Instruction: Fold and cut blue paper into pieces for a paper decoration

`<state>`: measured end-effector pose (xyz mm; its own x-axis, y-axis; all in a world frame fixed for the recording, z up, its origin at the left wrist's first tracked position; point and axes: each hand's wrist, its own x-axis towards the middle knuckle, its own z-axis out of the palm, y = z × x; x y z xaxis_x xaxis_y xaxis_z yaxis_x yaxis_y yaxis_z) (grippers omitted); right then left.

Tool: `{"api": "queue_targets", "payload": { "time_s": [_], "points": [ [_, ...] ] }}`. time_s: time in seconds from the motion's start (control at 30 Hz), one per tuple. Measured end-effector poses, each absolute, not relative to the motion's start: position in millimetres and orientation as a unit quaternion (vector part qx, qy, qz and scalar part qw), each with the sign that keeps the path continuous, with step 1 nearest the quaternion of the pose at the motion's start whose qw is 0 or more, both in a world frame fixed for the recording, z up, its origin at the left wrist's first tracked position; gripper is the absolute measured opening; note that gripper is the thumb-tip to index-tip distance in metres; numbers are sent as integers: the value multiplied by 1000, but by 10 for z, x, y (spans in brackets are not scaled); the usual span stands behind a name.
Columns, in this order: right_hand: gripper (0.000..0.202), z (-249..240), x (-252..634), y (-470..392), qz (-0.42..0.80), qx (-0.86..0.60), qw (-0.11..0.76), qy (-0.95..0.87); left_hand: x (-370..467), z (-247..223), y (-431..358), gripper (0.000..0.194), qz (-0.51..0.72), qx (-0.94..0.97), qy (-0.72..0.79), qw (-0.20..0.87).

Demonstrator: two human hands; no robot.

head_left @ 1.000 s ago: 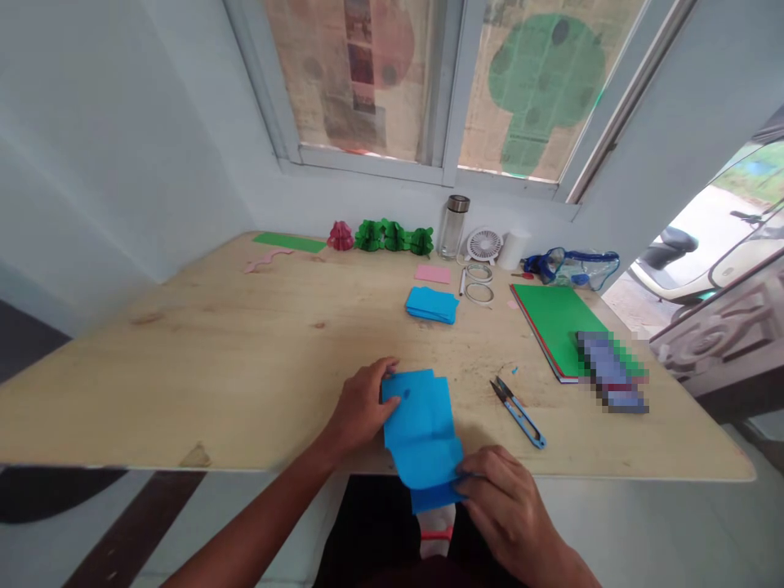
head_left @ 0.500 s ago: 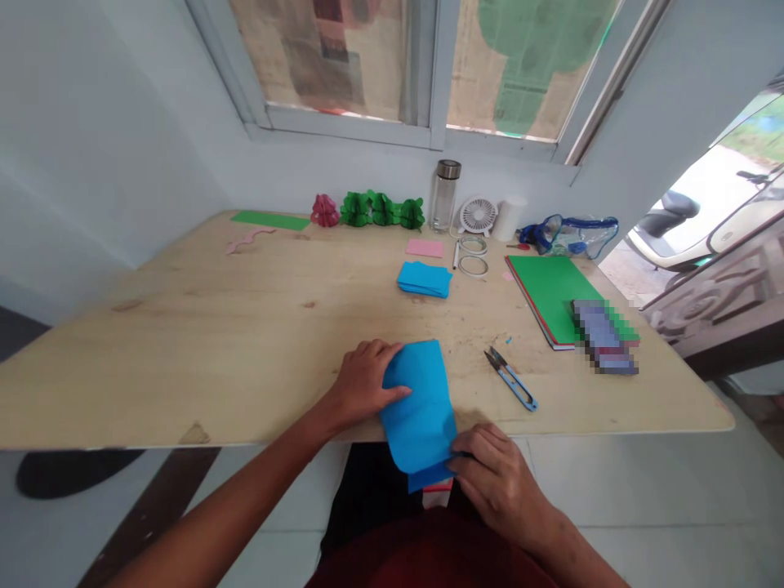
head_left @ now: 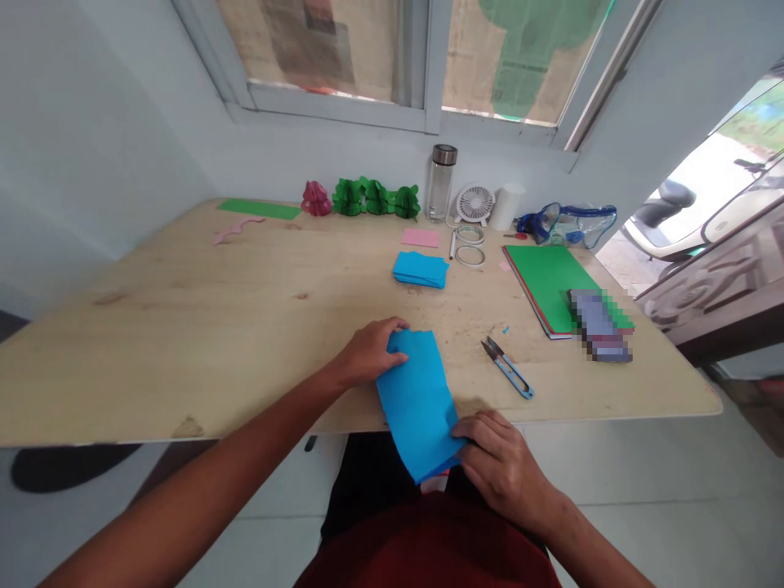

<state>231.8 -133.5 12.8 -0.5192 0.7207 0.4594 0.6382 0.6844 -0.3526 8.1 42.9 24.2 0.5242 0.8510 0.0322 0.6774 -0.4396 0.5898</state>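
A sheet of blue paper (head_left: 420, 400), seemingly folded over in layers, hangs partly past the table's front edge. My left hand (head_left: 371, 351) grips its far left corner, thumb on top and fingertips curled at the far edge. At the near right corner, my right hand (head_left: 499, 457) pinches the layers between thumb and fingers. A darker under layer shows at the near end. Right of the paper lie thread snips (head_left: 507, 367) with blue handles, apart from both hands. Farther back sits a stack of cut blue paper pieces (head_left: 420, 269).
On the wooden table (head_left: 245, 327), green card sheets (head_left: 539, 282) bear a pixelated phone-like object (head_left: 599, 322). Along the wall stand green paper decorations (head_left: 375, 198), a pink one (head_left: 317, 198), a glass bottle (head_left: 441, 184) and a small fan (head_left: 475, 204). Tape rolls (head_left: 470, 247) lie in front.
The paper's upper layer has come down toward me at the near end, covering more of the layer beneath. Both hands keep their hold, and the view has shifted slightly.
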Motion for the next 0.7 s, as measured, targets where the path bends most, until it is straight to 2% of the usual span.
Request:
{"api": "queue_targets", "payload": {
  "time_s": [0.13, 0.3, 0.43, 0.6, 0.7],
  "points": [
    [24, 125, 2324, -1335, 61, -394, 294, -869, 241, 230, 449, 45, 170, 844, 444, 250],
    [25, 123, 2352, -1325, 39, -395, 308, -864, 392, 198, 335, 48, 193, 851, 445, 202],
    [23, 173, 2401, -1301, 36, -409, 320, -853, 300, 157, 116, 32, 231, 890, 373, 125],
    [19, 192, 2455, -1292, 34, -416, 329, -847, 47, 153, -191, 47, 186, 948, 206, 155],
    [16, 160, 2485, -1311, 33, -413, 325, -850, 1, 188, -344, 56, 119, 959, 195, 168]
  ]
}}
